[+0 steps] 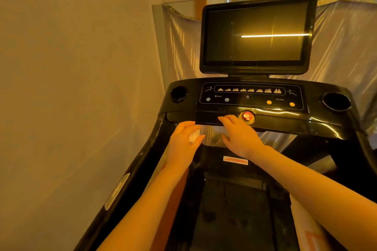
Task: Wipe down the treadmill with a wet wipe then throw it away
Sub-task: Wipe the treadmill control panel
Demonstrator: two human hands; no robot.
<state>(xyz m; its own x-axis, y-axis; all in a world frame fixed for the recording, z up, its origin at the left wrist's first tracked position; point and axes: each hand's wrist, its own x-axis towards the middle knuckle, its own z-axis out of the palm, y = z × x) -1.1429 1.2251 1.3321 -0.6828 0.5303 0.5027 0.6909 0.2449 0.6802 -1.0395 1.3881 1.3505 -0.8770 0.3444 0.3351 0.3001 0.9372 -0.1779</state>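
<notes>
Both arms out over treadmill (253,108), reaching for front lip of console. Left hand (184,140) curled round small white wad, likely the wipe (193,134), bunched tight in fingers and thumb, just below console edge, not yet pressed on it as far as visible. Bunched that way probably to give a firm pad for scrubbing. Right hand (237,132) empty, fingers straight and loose, tips on or just at console lip beside red stop button (247,115); contact hard to confirm. Probably steadying the body, or feeling for the edge. Screen (257,33) dark, upright behind panel. Cup holders (336,101) at either end. Belt (232,210) below, between arms. No bin visible. Wiping judged barely begun; disposal still to come.
</notes>
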